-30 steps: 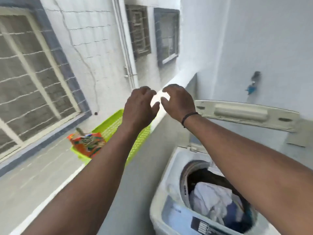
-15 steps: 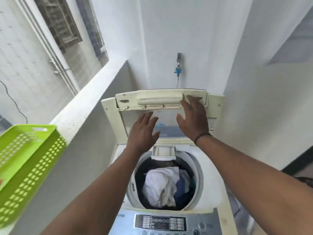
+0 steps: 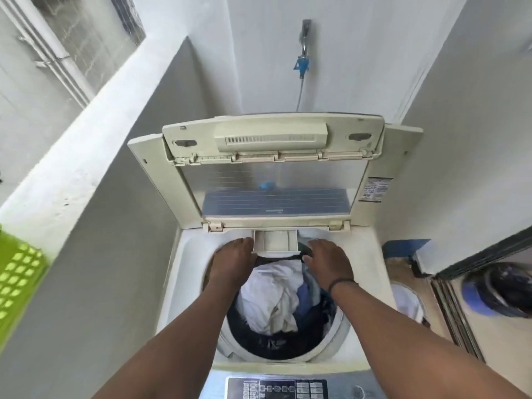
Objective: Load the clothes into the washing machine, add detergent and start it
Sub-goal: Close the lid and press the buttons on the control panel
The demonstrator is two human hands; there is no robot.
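The top-loading washing machine [image 3: 371, 254] is standing with its lid [image 3: 273, 168] folded up against the back wall, and the drum is already holding a heap of clothes [image 3: 273, 300], white pieces lying over darker ones. Loading therefore looks done, or very nearly so, though whether more laundry is waiting elsewhere cannot be told from here.

The small detergent drawer [image 3: 275, 240] is sitting at the back edge of the drum opening, pulled out and showing a pale inside; no powder or liquid can be made out in it. The left hand [image 3: 234, 259] is reaching to the drawer's left side, its fingers touching or nearly touching it, and the right hand [image 3: 328, 263] is coming to the drawer's right side, fingers bent downward over the rim of the opening. Neither hand is visibly carrying anything, but whether either one is gripping the drawer cannot be told, since the fingertips are hidden.

A green basket [image 3: 17, 283] is resting on the ledge at the far left. The control panel [image 3: 276, 388] is lying along the machine's front edge, untouched. Judging by this, adding detergent, closing the lid and starting the cycle are all remaining.
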